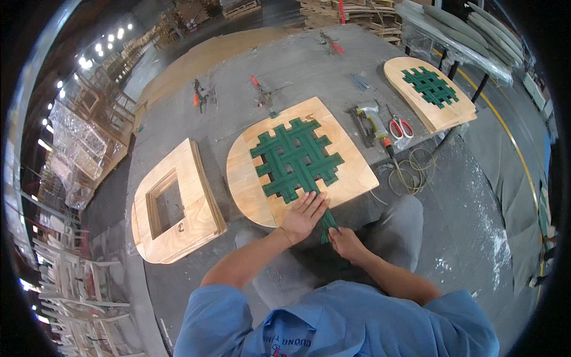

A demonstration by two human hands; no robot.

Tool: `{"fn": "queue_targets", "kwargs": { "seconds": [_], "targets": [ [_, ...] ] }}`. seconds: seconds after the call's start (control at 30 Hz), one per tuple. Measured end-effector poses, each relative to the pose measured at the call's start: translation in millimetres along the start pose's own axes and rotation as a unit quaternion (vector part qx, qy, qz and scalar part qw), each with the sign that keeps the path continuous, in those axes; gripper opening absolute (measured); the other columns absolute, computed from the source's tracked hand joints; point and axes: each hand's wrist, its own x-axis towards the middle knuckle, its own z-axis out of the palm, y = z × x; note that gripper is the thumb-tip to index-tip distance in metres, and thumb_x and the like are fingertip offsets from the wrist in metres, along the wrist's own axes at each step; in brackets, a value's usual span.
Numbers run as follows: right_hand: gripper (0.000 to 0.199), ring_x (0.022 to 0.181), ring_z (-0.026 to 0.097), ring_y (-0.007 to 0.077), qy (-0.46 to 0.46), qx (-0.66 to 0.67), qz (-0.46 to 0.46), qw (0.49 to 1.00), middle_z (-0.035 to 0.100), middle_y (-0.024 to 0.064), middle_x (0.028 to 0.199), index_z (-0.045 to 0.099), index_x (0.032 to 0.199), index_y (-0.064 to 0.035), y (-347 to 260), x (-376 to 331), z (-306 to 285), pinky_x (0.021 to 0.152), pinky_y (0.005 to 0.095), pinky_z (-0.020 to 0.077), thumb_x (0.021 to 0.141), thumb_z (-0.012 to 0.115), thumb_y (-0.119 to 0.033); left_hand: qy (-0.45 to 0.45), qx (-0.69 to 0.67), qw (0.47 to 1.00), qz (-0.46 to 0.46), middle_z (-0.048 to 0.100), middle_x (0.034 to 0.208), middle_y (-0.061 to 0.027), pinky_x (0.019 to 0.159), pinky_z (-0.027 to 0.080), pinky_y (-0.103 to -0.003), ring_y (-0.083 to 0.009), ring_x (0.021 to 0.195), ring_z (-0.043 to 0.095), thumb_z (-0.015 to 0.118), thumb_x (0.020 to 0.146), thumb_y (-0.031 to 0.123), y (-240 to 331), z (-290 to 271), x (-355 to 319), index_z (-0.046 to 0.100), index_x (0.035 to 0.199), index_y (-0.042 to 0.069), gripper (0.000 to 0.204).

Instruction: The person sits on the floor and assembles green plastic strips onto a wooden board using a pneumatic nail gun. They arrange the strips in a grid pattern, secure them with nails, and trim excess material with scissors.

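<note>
Near the middle of the gray work table lies a wooden seat frame with one round end. Green straps cross over and under each other across its hole, like a woven mat. The left hand lies flat on the near edge of the frame, at about 6 o'clock from the weave, with its fingers spread wide. It presses on the wood and on the end of one strap. The right hand is just beside it, at about 4 o'clock from the left hand. It is closed and pinches the loose end of a green strap that hangs off the near edge of the frame.

At 9 o'clock from the woven frame sits a stack of bare wooden frames with a square hole in the middle. At 3 o'clock lie a staple gun and a pair of red-handled scissors, close together. A coiled hose hangs down by the table edge below them. At 2 o'clock, well apart, a second seat frame with green straps rests on the far corner of the table. At 12 o'clock some small tools with orange parts lie on the table. Stacked wooden chair frames stand far off at 8 o'clock.
</note>
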Motion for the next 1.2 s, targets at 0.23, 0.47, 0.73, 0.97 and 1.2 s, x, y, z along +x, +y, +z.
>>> {"fn": "queue_targets", "kwargs": {
  "seconds": [0.23,0.47,0.73,0.97,1.2],
  "targets": [
    [0.042,0.084,0.065,0.0451,0.022,-0.27,-0.165,0.948,0.066,0.0238,0.082,0.063,0.09,0.0007,45.0,65.6,-5.8,0.077,0.0516,0.049,0.108,0.046,-0.034,-0.009,-0.079,0.997,-0.014,0.054,0.149,-0.0147,0.119,0.039,-0.045,-0.0325,0.137,0.053,0.059,0.088,0.012,1.0,-11.1,-2.9,0.057,0.141,0.005,0.054],
    [0.03,0.101,0.065,0.0478,-0.055,-0.362,-0.161,0.917,0.069,0.0299,0.1,0.068,0.104,-0.0021,37.0,119.7,-13.6,0.082,0.0565,0.0507,0.104,0.053,-0.028,-0.178,-0.32,0.901,-0.233,0.058,0.139,-0.0206,0.113,0.043,-0.048,-0.0395,0.13,0.055,0.06,0.101,0.031,60.9,-6.4,-56.0,0.06,0.132,0.002,0.043],
    [0.038,0.121,0.059,0.0421,-0.105,-0.397,-0.288,0.865,0.065,0.0215,0.127,0.066,0.123,-0.0066,33.5,143.9,-32.0,0.106,0.0491,0.0463,0.086,0.061,-0.016,-0.075,-0.289,0.91,-0.289,0.056,0.14,-0.0219,0.11,0.042,-0.052,-0.044,0.128,0.053,0.053,0.103,0.044,20.6,77.5,-15.2,0.046,0.146,0.011,0.055],
    [0.041,0.123,0.057,0.0426,-0.109,-0.399,-0.3,0.86,0.064,0.0221,0.128,0.063,0.125,-0.0032,33.8,151.9,-34.2,0.109,0.0506,0.0436,0.093,0.058,-0.027,-0.107,0.595,0.796,0.034,0.053,0.148,-0.01,0.11,0.046,-0.053,-0.0326,0.131,0.055,0.033,0.105,0.053,-8.3,112.3,-25.3,0.042,0.151,0.014,0.061],
    [0.048,0.122,0.061,0.0376,-0.208,-0.557,-0.058,0.802,0.065,0.0203,0.13,0.057,0.137,-0.002,-19.2,88.0,-80.9,0.105,0.0451,0.0482,0.104,0.052,-0.036,-0.201,0.856,0.169,0.445,0.064,0.134,-0.0073,0.098,0.054,-0.048,-0.0312,0.115,0.065,0.04,0.104,0.05,-11.8,84.1,-9.6,0.055,0.138,0.014,0.052]
  ]
}}
